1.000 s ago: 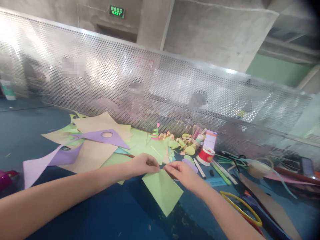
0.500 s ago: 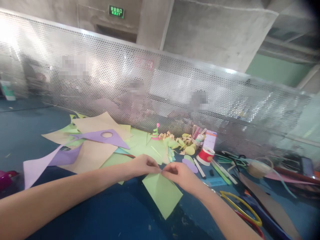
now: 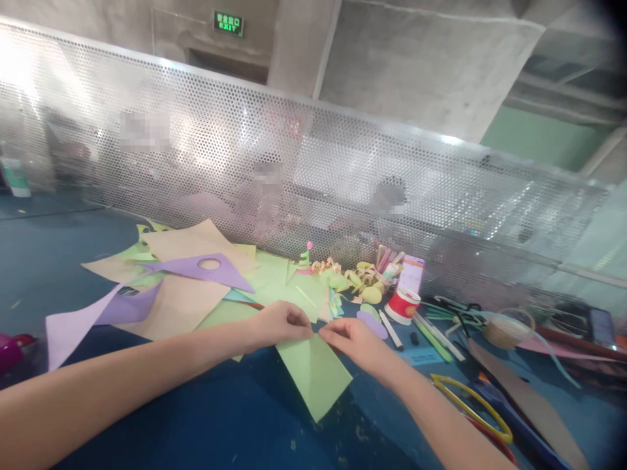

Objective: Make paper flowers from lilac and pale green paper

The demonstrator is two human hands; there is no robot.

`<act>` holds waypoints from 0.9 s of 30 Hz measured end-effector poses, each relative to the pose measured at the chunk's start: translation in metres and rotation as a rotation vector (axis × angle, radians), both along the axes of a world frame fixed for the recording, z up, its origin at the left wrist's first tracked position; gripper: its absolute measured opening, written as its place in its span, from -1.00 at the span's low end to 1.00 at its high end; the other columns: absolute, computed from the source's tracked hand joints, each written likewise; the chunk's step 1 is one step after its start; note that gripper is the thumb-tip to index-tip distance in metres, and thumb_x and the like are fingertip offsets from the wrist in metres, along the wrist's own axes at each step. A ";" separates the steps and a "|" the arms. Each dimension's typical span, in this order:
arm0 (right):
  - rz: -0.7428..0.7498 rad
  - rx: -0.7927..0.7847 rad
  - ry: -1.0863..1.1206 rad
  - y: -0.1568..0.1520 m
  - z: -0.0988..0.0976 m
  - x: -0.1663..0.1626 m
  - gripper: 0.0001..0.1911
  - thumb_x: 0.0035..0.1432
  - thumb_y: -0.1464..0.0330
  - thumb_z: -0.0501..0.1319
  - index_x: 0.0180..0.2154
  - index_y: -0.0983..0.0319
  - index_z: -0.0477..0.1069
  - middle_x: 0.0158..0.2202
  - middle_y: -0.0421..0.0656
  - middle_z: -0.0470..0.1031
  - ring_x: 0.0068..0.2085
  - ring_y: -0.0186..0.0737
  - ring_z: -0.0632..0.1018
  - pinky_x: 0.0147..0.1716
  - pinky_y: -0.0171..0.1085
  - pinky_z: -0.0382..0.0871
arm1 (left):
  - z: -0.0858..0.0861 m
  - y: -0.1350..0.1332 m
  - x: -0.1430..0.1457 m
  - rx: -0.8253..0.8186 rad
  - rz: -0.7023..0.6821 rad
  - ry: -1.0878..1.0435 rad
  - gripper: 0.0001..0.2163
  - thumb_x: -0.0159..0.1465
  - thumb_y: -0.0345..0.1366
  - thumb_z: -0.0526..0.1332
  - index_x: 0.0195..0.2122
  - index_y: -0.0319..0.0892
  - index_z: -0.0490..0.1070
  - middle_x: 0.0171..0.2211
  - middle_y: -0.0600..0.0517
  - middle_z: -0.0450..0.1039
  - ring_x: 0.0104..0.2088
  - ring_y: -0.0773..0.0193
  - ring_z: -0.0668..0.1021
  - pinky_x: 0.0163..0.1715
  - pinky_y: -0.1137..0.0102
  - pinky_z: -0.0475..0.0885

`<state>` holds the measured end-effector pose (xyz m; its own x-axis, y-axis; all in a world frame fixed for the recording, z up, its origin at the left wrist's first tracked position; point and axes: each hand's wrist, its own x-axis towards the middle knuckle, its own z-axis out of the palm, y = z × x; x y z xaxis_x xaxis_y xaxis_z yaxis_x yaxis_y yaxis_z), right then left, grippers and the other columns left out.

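Observation:
A pale green sheet of paper (image 3: 316, 378) with a faint crease hangs over the dark blue table, one corner pointing toward me. My left hand (image 3: 281, 324) is closed in a pinch on its upper corner. Just to the right, my right hand (image 3: 353, 339) has thumb and finger pressed together beside the paper's upper edge. A narrow gap shows between the two hands' fingertips. Whatever the right fingertips hold, if anything, is too small to see. Behind the hands lie more green sheets (image 3: 269, 271) and a purple paper offcut with a round hole (image 3: 230, 264).
Scissors with yellow handles (image 3: 473, 408) lie by my right forearm. A red-and-white spool (image 3: 404, 305), a propped phone (image 3: 411, 273), a white pen (image 3: 390, 328) and curled paper pieces (image 3: 367, 284) stand behind. A perforated metal screen (image 3: 333, 170) borders the table's far side.
The green paper has shifted slightly left and up along with my left fingertips. A small gap has opened between them and my right fingertips.

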<state>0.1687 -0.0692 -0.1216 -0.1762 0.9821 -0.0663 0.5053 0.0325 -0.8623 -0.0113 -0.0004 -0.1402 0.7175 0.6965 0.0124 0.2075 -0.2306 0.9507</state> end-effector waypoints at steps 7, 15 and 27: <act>-0.048 0.018 -0.073 -0.002 0.004 -0.008 -0.74 -0.05 0.23 0.20 -0.42 0.31 0.48 -0.44 -0.14 0.48 -0.39 -0.25 0.43 -0.39 -0.34 0.27 | 0.000 0.001 -0.001 0.067 -0.038 -0.001 -0.80 0.00 -0.22 0.23 -0.42 -0.24 0.45 -0.51 0.08 0.38 -0.48 0.38 0.38 -0.47 0.51 0.23; -0.023 0.019 -0.114 -0.004 0.004 -0.006 -0.78 -0.04 0.28 0.19 -0.41 0.31 0.48 -0.47 -0.16 0.47 -0.43 -0.29 0.42 -0.46 -0.37 0.23 | 0.003 0.000 -0.004 0.033 -0.040 0.121 -0.75 0.02 -0.14 0.20 -0.41 -0.22 0.50 -0.55 0.10 0.37 -0.52 0.39 0.33 -0.52 0.51 0.18; -0.013 0.007 -0.062 -0.002 0.002 -0.004 -0.71 -0.01 0.22 0.17 -0.36 0.32 0.48 -0.40 -0.12 0.50 -0.37 -0.26 0.45 -0.39 -0.34 0.27 | 0.004 0.000 -0.002 0.113 -0.058 0.085 -0.77 0.03 -0.18 0.19 -0.39 -0.24 0.46 -0.51 0.08 0.39 -0.50 0.39 0.36 -0.51 0.53 0.20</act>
